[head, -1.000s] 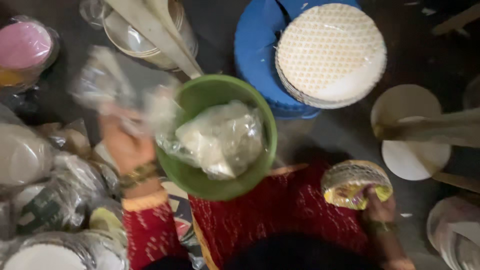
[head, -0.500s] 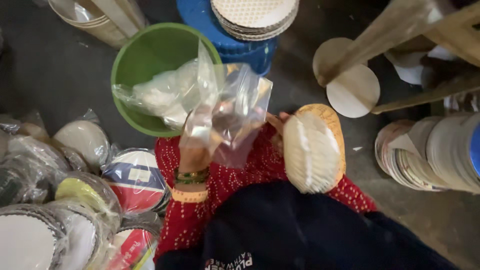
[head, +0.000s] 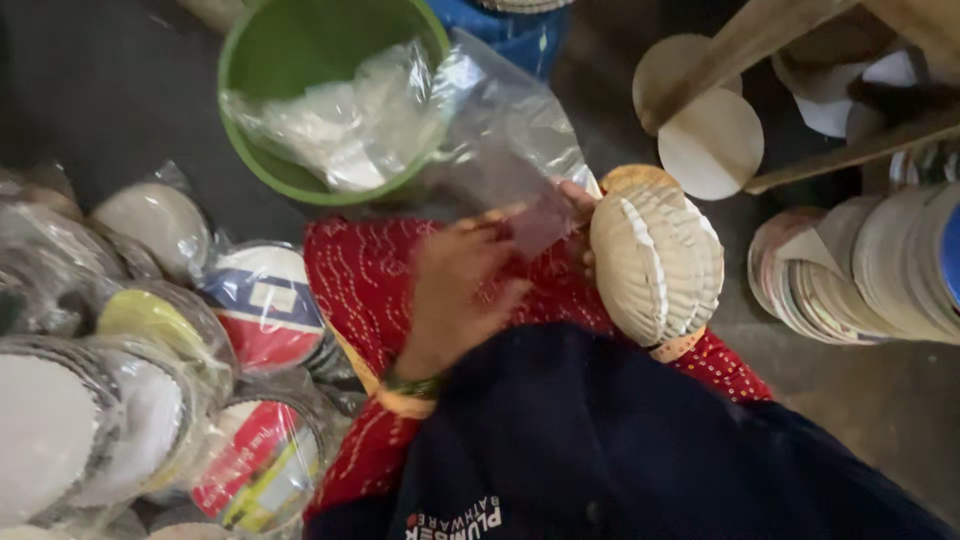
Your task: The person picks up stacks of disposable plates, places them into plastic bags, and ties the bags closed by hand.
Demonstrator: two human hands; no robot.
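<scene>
My left hand (head: 465, 285) pinches the mouth of a clear plastic bag (head: 505, 140) over my red-clad lap. My right hand (head: 580, 225) is mostly hidden behind a stack of cream paper plates (head: 655, 255), which it holds on edge against the bag's opening. Only a few right fingertips show between the bag and the stack. A green tub (head: 300, 60) holding several more clear bags stands just beyond the bag.
Bagged stacks of printed paper plates (head: 265, 305) pile up on the left. Loose plate stacks (head: 860, 265) lie on the right under a wooden frame (head: 780, 35). Round cardboard discs (head: 712, 145) rest on the floor beyond. A blue container (head: 515, 30) stands at the top.
The view has dropped closer to my lap. My left hand has lowered the bag toward the plate stack, and the stack has turned on edge at the bag's mouth.
</scene>
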